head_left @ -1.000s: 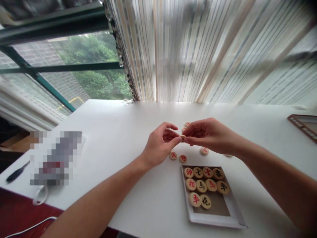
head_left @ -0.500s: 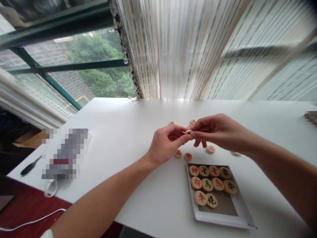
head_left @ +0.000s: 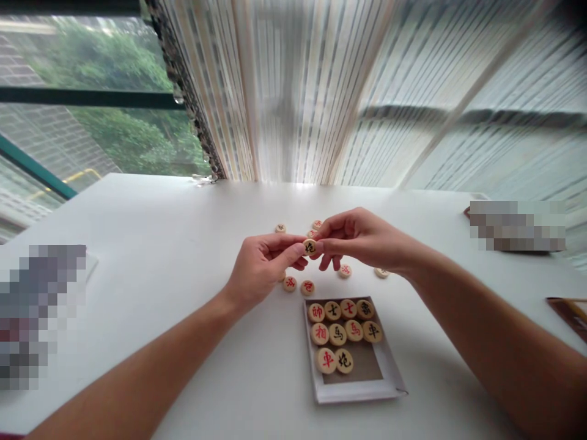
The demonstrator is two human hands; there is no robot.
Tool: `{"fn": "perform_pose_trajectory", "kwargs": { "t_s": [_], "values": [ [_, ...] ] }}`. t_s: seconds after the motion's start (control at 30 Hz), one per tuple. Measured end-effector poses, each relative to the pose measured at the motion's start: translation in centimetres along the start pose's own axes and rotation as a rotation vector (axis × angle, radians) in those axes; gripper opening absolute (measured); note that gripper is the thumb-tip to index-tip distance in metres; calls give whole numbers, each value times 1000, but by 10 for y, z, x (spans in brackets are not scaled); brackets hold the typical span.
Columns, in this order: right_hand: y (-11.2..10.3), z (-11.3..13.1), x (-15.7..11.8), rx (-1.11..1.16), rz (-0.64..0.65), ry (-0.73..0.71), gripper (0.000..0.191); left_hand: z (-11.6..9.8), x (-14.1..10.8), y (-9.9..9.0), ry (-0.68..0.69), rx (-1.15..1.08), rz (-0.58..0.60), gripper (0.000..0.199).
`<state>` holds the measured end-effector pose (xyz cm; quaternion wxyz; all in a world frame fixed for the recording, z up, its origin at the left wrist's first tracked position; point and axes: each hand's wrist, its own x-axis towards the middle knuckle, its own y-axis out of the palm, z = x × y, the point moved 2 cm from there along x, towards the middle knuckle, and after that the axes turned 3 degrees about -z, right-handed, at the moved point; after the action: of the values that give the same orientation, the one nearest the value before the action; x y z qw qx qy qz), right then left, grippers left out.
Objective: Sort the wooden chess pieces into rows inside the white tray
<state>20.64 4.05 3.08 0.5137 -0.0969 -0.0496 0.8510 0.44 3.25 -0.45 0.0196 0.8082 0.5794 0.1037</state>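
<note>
Between the fingertips of both hands is a round wooden Chinese chess piece (head_left: 309,247) with a black character, its face tilted toward me. My left hand (head_left: 261,263) pinches it from the left, and my right hand (head_left: 353,235) pinches it from the right. Below them lies a shallow white box (head_left: 394,373) with rows of chess pieces in red and black characters; its third row holds a red piece (head_left: 326,360) and a black piece (head_left: 343,361). Around my hands, loose pieces lie on the table, among them a red one (head_left: 307,287) just beyond the box.
The white table (head_left: 183,214) reaches back to a striped curtain (head_left: 293,91) and a window. A blurred-out object (head_left: 41,305) lies at the left, another (head_left: 518,226) at the far right. A brown-edged item (head_left: 568,315) sits at the right edge.
My view has turned right, so everything sits further left in the picture. The held piece has tipped so its black character now faces me. Pieces in the box are unchanged.
</note>
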Motion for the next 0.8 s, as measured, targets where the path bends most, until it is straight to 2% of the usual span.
{"fn": "perform_pose_trajectory", "kwargs": {
  "t_s": [0.4,0.8],
  "values": [
    [-2,5,-2,-13,-10,-51,41,-1,0,0,24,28,-58,25],
    [2,3,-1,10,-73,-70,42,-1,-2,2,13,-9,-87,29]
  ]
}}
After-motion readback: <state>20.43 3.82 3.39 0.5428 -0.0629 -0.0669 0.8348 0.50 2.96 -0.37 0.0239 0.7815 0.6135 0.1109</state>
